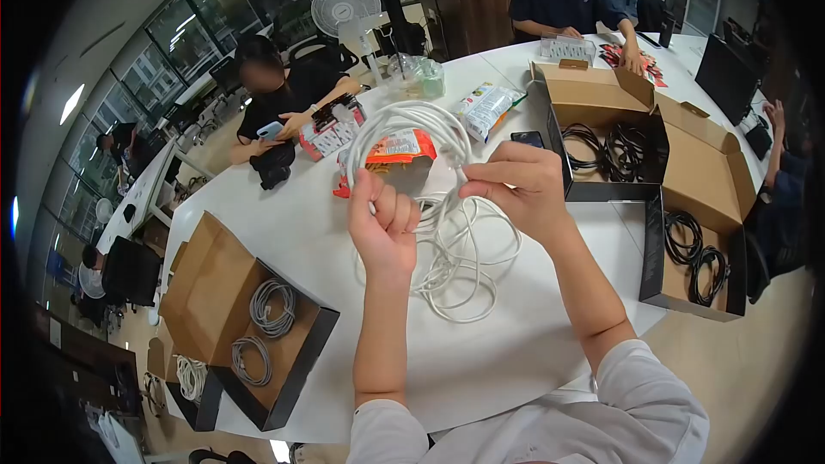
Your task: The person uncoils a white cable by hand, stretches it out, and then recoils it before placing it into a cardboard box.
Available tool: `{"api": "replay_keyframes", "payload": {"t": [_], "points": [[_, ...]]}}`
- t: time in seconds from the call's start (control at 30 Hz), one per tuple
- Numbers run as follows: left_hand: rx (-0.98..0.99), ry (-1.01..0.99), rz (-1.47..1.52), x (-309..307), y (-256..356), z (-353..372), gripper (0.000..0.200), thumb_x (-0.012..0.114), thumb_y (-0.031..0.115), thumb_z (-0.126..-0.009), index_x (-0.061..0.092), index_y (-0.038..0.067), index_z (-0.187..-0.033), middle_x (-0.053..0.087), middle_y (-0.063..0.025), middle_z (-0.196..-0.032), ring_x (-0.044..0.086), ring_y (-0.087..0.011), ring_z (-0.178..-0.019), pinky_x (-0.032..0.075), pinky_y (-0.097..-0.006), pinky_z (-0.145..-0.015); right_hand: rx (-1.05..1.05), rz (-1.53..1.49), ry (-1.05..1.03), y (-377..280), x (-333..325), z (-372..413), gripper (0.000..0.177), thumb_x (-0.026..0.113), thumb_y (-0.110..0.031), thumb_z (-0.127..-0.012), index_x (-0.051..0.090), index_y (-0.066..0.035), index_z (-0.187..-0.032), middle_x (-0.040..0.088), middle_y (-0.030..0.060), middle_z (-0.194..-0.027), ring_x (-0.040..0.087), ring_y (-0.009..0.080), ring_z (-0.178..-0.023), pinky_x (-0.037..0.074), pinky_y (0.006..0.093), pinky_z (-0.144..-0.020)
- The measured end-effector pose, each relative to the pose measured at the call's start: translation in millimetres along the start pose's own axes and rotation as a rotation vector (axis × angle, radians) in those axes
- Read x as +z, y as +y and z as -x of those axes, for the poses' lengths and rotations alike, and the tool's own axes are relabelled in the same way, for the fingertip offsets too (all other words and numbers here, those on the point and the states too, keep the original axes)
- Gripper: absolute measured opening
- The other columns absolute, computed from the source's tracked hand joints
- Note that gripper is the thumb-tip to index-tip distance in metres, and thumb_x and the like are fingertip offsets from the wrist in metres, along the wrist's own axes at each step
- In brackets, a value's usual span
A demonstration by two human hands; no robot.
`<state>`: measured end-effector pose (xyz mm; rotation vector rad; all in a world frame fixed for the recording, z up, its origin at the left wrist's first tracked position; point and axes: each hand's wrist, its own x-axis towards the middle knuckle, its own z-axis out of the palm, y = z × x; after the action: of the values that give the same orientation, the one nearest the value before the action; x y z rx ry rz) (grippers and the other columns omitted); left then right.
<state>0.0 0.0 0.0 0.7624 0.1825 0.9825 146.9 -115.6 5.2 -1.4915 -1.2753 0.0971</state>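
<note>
A white cable [415, 113] is wound into a several-turn coil, held up above the table. My left hand [383, 222] is closed round the coil's left side. On the right side, my right hand [518, 186] pinches the cable between thumb and fingers. The loose rest of the same cable lies in tangled loops [464, 279] on the table below my hands. Behind the coil lies an orange snack bag [402, 148], partly hidden by the coil and my left hand.
An open box [292, 369] with grey coiled cables stands at the left. Two open boxes at the right, one farther [614, 192] and one nearer [696, 302], hold black cables. A blue-white snack bag [487, 112] and a phone [527, 138] lie beyond. Other people sit round the white table [507, 369].
</note>
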Motion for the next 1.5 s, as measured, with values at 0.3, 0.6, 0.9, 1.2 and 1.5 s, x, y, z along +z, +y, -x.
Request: {"api": "replay_keyframes", "payload": {"t": [0.3,0.6,0.9,1.2,1.5], "points": [[-0.017,-0.424,-0.045,-13,8,3,0.035,0.047,0.032,-0.099,0.036,0.016,-0.069,0.020,0.0078,-0.044,0.013,-0.0061,-0.037,0.015,-0.0257,-0.041,-0.039,-0.951,-0.089,15,18,-15,0.053,0.074,-0.005,-0.080,0.049,-0.002,-0.126,0.054,0.0069,-0.115,0.064,0.0206,-0.092,0.054,0.0304,-0.079],[0.111,-0.394,-0.704,11,-14,33,0.018,0.059,0.014,-0.091,0.054,0.003,-0.078,0.043,0.0049,-0.057,0.034,-0.0024,-0.052,0.024,-0.0237,-0.046,0.225,-0.611,-0.141,26,25,-14,0.030,0.050,-0.001,-0.089,0.055,-0.002,-0.119,0.062,0.0037,-0.102,0.059,0.0079,-0.089,0.048,0.0236,-0.076],[0.070,-0.448,-0.214,3,4,26,0.031,0.048,0.023,-0.099,0.036,0.013,-0.072,0.023,0.0068,-0.047,0.019,-0.0053,-0.038,0.015,-0.0261,-0.041,0.153,-0.889,-0.298,21,-2,-14,0.037,0.069,-0.008,-0.084,0.055,-0.001,-0.118,0.062,0.0028,-0.099,0.059,0.0093,-0.087,0.050,0.0267,-0.077],[-0.117,-0.334,0.168,8,14,18,0.029,0.045,0.025,-0.098,0.036,0.013,-0.073,0.021,0.0051,-0.042,0.011,-0.0065,-0.035,0.016,-0.0258,-0.039,-0.101,-0.702,-0.405,14,-31,-11,0.053,0.080,-0.024,-0.077,0.059,0.001,-0.120,0.064,0.0054,-0.110,0.057,0.0135,-0.100,0.046,0.0314,-0.090],[-0.011,-0.465,0.026,22,6,27,0.028,0.051,0.032,-0.090,0.042,0.007,-0.099,0.035,0.0001,-0.059,0.032,-0.0120,-0.054,0.026,-0.0289,-0.063,0.024,-0.527,-0.007,19,-29,-12,0.031,0.074,-0.016,-0.081,0.068,0.004,-0.103,0.067,0.0044,-0.079,0.058,0.0060,-0.070,0.048,0.0224,-0.063]]}}
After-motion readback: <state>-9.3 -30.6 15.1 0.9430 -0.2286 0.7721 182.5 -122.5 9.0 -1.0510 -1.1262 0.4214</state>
